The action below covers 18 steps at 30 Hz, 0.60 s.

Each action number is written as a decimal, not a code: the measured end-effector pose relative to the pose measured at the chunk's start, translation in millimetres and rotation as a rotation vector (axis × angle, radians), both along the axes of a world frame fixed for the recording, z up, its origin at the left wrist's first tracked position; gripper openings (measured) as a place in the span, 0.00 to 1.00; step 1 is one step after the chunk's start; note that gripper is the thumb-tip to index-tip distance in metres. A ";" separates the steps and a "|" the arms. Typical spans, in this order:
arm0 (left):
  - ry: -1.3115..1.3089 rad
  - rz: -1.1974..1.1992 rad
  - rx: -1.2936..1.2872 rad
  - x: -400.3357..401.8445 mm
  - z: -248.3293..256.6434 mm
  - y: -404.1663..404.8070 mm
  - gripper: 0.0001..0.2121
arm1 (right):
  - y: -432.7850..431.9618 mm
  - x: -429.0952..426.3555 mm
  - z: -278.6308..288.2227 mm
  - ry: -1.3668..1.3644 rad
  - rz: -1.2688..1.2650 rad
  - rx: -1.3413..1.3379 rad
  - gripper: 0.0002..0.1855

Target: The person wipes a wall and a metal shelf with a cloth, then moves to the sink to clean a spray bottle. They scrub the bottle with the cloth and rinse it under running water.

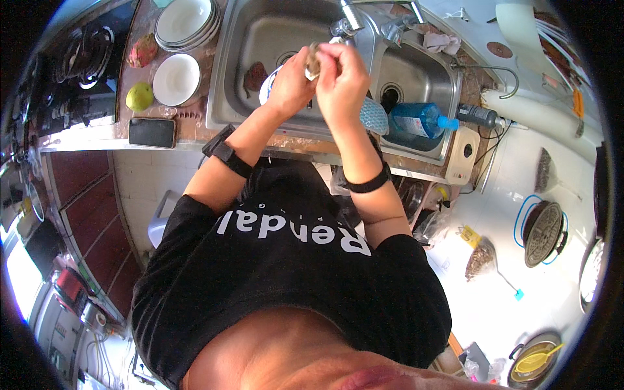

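Observation:
Both my hands meet above the large steel sink basin (243,29), near the tap (353,15). Between my left hand (292,85) and my right hand (343,80) is a small brownish item (312,62), pinched by the fingers of both; its kind is unclear. A white piece shows just under it. Partly hidden behind my left hand is a white bowl with a blue rim (265,90). A dark reddish item (255,77) lies on the basin floor by the drain. Beside my right wrist, a light blue patterned cloth or pad (374,116) hangs over the sink's edge.
Left of the sink stand stacked white bowls (185,22), a single white bowl (176,80), a dragon fruit (142,50), a green fruit (139,96) and a phone (152,132). A blue detergent bottle (414,119) lies in the smaller basin. A dark bottle (477,115) rests to its right.

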<state>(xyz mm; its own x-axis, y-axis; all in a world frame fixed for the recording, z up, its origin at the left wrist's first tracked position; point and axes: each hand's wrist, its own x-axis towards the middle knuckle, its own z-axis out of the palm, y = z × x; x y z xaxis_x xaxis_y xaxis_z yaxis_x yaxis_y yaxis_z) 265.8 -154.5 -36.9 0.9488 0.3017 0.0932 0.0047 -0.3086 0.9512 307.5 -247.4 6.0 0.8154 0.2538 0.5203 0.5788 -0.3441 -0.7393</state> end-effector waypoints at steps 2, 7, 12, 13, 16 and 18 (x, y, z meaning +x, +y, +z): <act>-0.069 -0.058 -0.046 0.5 -2.2 5.0 0.16 | -0.8 -5.9 2.5 -0.107 0.100 0.003 0.05; 0.026 -0.033 0.063 -2.8 -2.3 2.0 0.15 | 1.2 16.4 9.4 0.158 -0.104 0.077 0.03; 0.044 -0.057 -0.138 3.2 -4.4 6.3 0.15 | 5.5 11.0 4.4 -0.177 0.084 0.007 0.03; 0.041 -0.097 -0.106 2.8 -5.1 10.7 0.14 | 6.8 4.3 2.3 -0.249 0.145 0.020 0.03; -0.043 -0.067 -0.063 0.2 -7.6 10.0 0.15 | 7.5 8.2 -2.5 -0.154 0.040 0.023 0.03; 0.025 -0.065 0.014 -1.1 -8.8 8.0 0.16 | 8.2 12.8 -5.6 0.128 -0.162 0.162 0.03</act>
